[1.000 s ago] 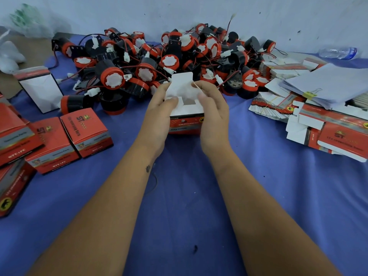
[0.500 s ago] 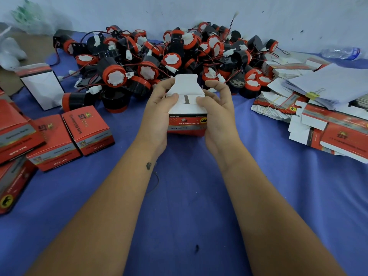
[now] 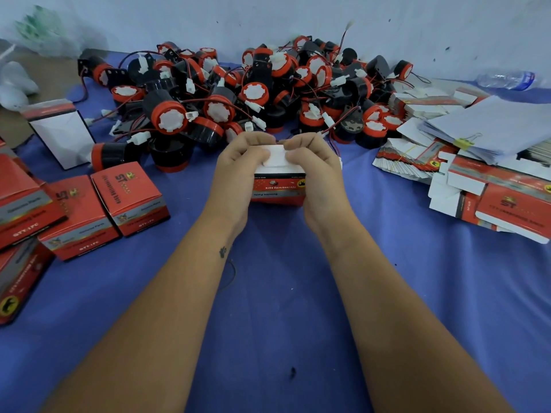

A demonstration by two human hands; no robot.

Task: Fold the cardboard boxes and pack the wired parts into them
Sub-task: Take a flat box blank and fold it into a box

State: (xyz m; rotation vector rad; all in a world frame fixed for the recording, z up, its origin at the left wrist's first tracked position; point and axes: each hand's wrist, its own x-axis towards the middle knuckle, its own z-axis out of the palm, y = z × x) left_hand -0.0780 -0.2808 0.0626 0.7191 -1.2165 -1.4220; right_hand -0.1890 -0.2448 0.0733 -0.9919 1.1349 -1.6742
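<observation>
So the white flap that stood up a moment ago is now folded flat on the box (image 3: 278,186), just in front of the parts pile (image 3: 256,93), left hand (image 3: 238,171) and right hand (image 3: 317,171) curled round it pressing down, so probably this end is nearly closed.

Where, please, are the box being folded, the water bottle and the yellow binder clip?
Box (image 3: 278,189), head view, on its red printed front.
Water bottle (image 3: 507,79), head view, mid-body.
Yellow binder clip (image 3: 461,142), head view, on its yellow body.
</observation>
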